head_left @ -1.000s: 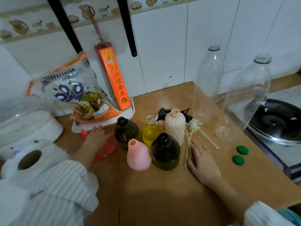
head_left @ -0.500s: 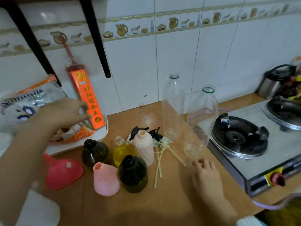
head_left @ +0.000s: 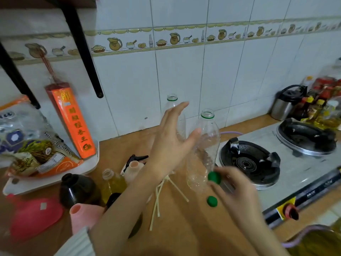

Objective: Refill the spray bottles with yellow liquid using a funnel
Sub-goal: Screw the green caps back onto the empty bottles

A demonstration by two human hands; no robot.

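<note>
Reaching my spread, empty left hand (head_left: 173,139) toward the near clear bottle (head_left: 203,150), I pinch a green cap (head_left: 214,178) in my right hand (head_left: 238,196), probably to close it.

I see a cluster of small uncapped spray bottles on the wooden counter at near left. A dark brown round one (head_left: 76,190) stands upright farthest left. Just right of it stands a clear bottle of yellow liquid (head_left: 112,183), about two-thirds full. Near it sits a pale pink cone-shaped bottle (head_left: 84,217), and farther back a peach ribbed bottle (head_left: 133,168). A second dark bottle (head_left: 115,197) is mostly hidden behind a forearm. The pink funnel (head_left: 32,218) lies on its side at the near left edge. Black spray heads (head_left: 137,158) with thin cream dip tubes (head_left: 156,206) lie on the counter beside the bottles.
</note>
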